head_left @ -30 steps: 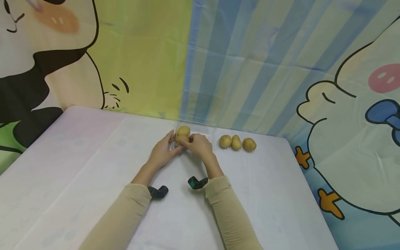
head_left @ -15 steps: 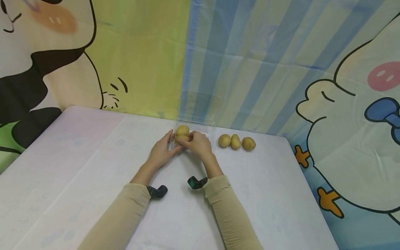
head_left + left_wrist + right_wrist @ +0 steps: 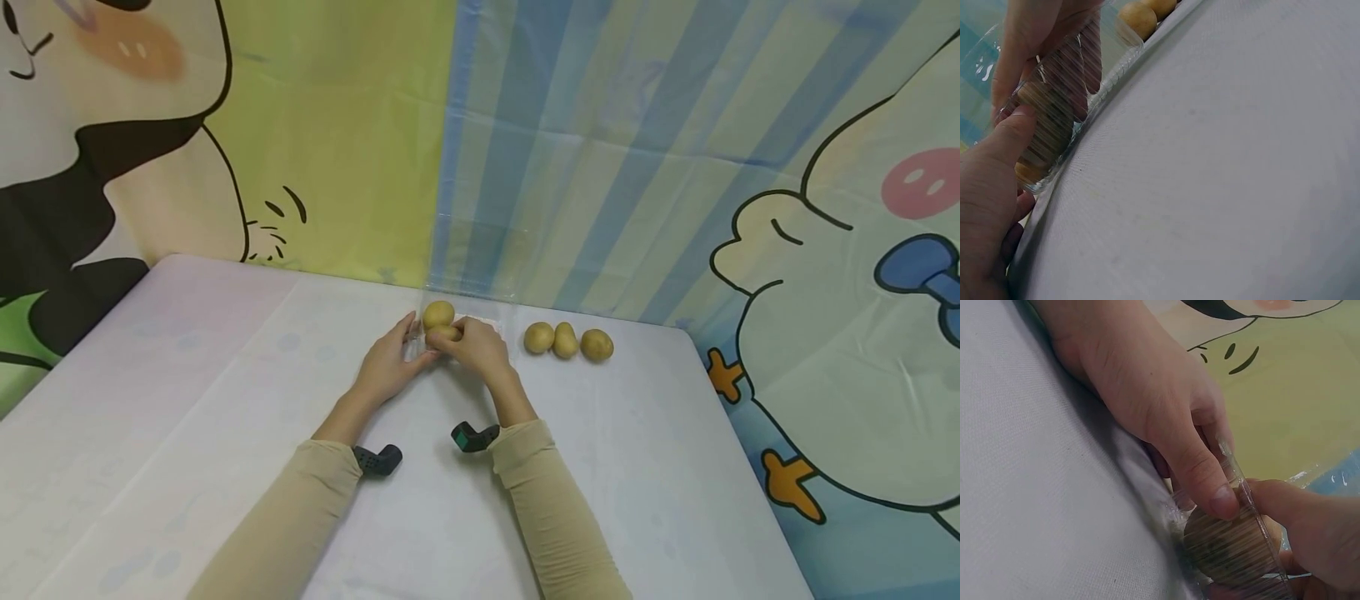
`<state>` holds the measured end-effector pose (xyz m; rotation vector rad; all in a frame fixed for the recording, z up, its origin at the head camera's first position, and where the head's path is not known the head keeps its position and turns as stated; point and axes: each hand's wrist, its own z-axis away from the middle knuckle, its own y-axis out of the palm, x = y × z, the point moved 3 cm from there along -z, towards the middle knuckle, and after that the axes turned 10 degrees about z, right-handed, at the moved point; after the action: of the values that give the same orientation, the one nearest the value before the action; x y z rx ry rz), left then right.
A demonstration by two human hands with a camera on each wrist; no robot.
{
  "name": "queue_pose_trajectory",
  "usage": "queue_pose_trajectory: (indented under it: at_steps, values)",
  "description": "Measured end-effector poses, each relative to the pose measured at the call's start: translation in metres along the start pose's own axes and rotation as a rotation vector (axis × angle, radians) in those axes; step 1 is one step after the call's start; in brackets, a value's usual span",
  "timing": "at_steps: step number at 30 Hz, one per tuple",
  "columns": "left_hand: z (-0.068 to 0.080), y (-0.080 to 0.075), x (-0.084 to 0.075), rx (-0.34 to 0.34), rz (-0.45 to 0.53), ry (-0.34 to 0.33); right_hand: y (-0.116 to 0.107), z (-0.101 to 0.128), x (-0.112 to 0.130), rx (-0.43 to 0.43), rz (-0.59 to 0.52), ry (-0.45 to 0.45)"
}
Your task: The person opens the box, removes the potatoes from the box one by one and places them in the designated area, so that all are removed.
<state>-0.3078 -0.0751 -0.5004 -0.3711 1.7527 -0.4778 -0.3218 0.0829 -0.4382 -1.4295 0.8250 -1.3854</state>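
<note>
A clear ribbed plastic box [image 3: 1110,78] stands near the table's back edge, its transparent lid [image 3: 472,258] raised behind it. My left hand [image 3: 388,362] grips the box's left side, thumb over the near wall in the left wrist view. Reaching in over the rim, my right hand [image 3: 482,350] pinches a potato [image 3: 441,332] between thumb and fingers. Just behind that one, a second potato [image 3: 438,313] lies inside at the left end. Through the ribbed wall in the right wrist view, the potato [image 3: 1225,544] shows by the right fingers.
Three more potatoes sit in a row right of the box: a round one [image 3: 538,337], a narrow one [image 3: 565,341] and another round one [image 3: 597,345]. A white cloth [image 3: 660,467] covers the table. Behind its back edge hangs a printed cartoon curtain [image 3: 345,142].
The potato in my right hand has shifted slightly to the right within the box. My left hand keeps its grip on the box, and the row of potatoes stays put.
</note>
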Motion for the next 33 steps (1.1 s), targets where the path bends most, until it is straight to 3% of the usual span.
queue_pose_trajectory:
  at_steps: [8, 22, 33]
  values:
    - [0.0, 0.001, -0.001, -0.002, 0.004, -0.006, 0.0, 0.0, -0.002, 0.014, -0.012, 0.033]
    - [-0.001, 0.0, 0.001, 0.009, -0.01, -0.012, -0.006, -0.003, -0.005, -0.054, -0.019, -0.063]
    - [-0.002, 0.0, 0.0, 0.009, -0.014, -0.022, -0.006, -0.003, -0.016, -0.041, -0.09, -0.024]
